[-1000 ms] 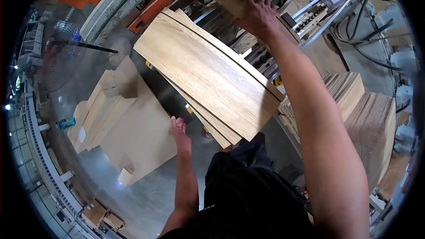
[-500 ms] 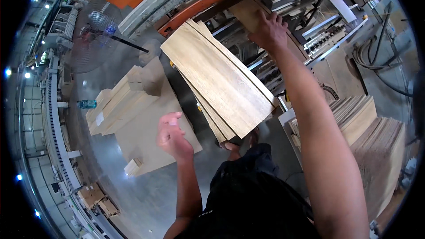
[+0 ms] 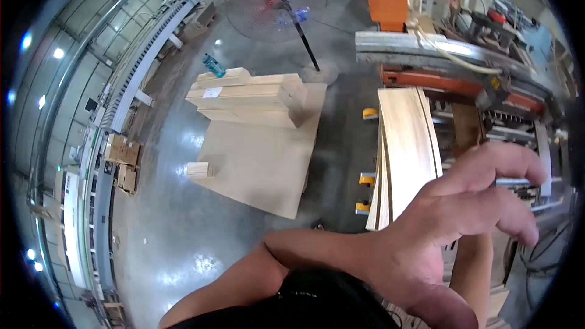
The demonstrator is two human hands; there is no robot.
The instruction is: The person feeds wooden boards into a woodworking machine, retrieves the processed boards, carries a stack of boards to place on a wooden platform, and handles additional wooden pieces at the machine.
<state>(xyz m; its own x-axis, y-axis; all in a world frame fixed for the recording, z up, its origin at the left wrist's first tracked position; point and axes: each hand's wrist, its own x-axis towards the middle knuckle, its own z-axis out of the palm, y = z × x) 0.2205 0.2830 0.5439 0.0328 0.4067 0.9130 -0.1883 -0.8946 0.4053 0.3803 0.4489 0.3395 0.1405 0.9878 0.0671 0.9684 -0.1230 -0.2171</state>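
Note:
My left hand [image 3: 448, 225] reaches across to the right, large in the foreground, its thumb and fingers spread apart with nothing held. It covers the near end of a stack of long, pale wood-grain boards [image 3: 407, 146]; I cannot tell whether it touches them. Behind it rises my right forearm [image 3: 475, 271], and the right hand is hidden from sight. A brown board [image 3: 467, 127] lies on the machine [image 3: 518, 128], just right of the stack and beyond my left fingers.
Stacked pale boards [image 3: 244, 100] stand on a brown sheet [image 3: 262, 164] on the floor to the left, with a teal bottle [image 3: 213, 66] near them. A smaller pale bundle [image 3: 200, 170] sits at the sheet's edge. Farther off are a pedestal fan [image 3: 298, 36] and a long conveyor [image 3: 137, 64].
The view has swung left. My left hand has come up and right, from beside the boards to in front of them. The right hand, earlier on the brown board, has gone out of sight.

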